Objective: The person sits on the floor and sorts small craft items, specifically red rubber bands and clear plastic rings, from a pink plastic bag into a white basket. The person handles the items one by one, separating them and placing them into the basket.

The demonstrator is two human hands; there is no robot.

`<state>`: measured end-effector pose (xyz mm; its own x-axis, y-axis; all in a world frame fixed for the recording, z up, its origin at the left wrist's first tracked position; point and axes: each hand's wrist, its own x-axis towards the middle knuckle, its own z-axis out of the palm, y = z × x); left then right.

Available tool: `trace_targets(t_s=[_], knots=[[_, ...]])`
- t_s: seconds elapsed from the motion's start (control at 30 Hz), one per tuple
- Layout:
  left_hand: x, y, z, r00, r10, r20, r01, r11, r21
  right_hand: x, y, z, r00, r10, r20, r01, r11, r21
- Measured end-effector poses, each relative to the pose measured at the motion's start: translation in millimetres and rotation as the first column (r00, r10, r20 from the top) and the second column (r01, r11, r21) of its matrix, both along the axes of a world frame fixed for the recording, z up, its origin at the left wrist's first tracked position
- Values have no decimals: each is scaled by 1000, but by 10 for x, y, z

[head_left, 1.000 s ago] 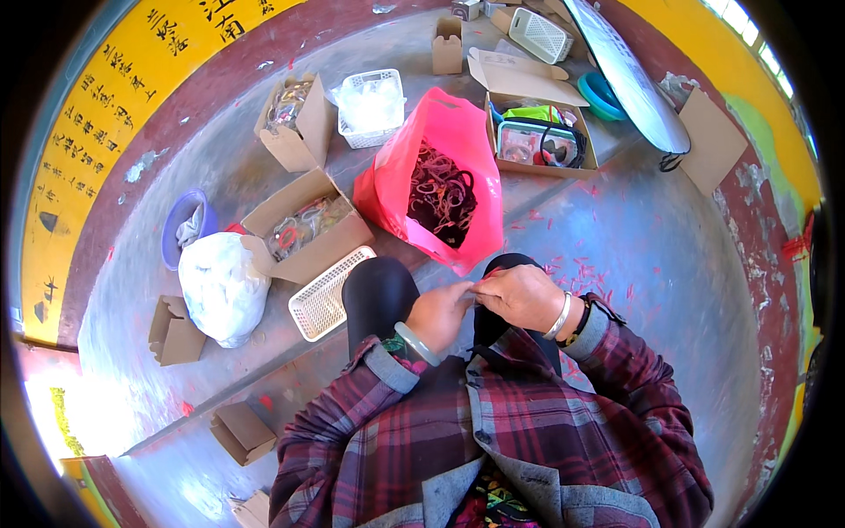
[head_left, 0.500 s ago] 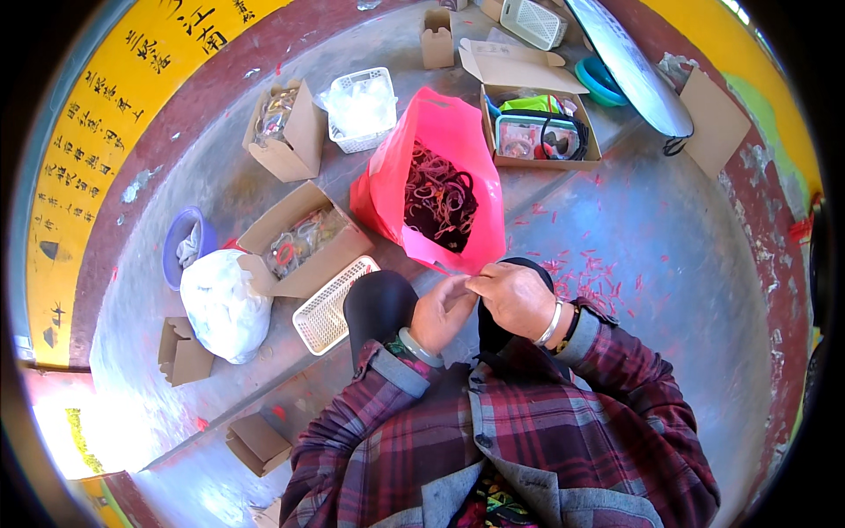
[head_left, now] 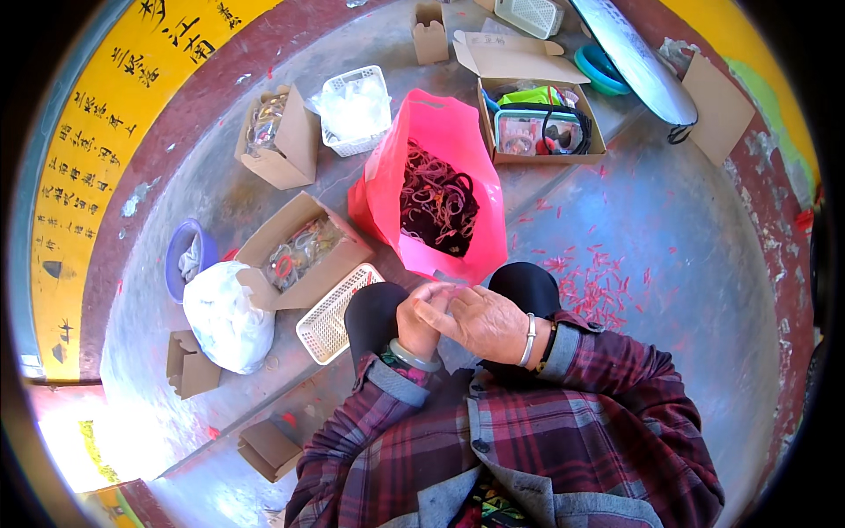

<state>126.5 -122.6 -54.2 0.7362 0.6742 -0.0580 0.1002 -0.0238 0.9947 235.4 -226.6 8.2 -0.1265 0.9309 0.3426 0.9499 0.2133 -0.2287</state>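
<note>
My left hand and my right hand meet in front of my knees, with fingers closed and overlapping. Whatever they pinch between them is hidden or too small to make out. Just beyond the fingertips stands a bright pink plastic bag, its mouth gaping toward me. Inside it lies a tangle of thin dark and pinkish loops, which look like hair ties. Left of my left knee, a cream plastic basket sits tilted on the floor.
Cardboard boxes with small items stand to the left, near a white plastic bag and a purple basin. A white basket and an open carton stand farther off. Red scraps litter the floor at right.
My hands have drawn closer together and slightly left, the right now overlapping the left's fingers. They have come away from the pink bag's near edge. The view has shifted slightly.
</note>
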Motion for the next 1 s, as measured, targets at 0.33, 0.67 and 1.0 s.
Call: trace_targets(t_s=[0.33,0.67,1.0], knots=[[-11,35,-49,998,-8,-61,-4,983,-184,414,249,-8,883,-154,-443,194,980,44],[74,3,-147,971,-174,-166,161,983,-87,975,1578,-1021,797,-585,-151,510,785,-352],[85,44,-153,969,-185,-164,175,982,-73,1417,1856,-1957,763,-628,-152,540,750,-383]])
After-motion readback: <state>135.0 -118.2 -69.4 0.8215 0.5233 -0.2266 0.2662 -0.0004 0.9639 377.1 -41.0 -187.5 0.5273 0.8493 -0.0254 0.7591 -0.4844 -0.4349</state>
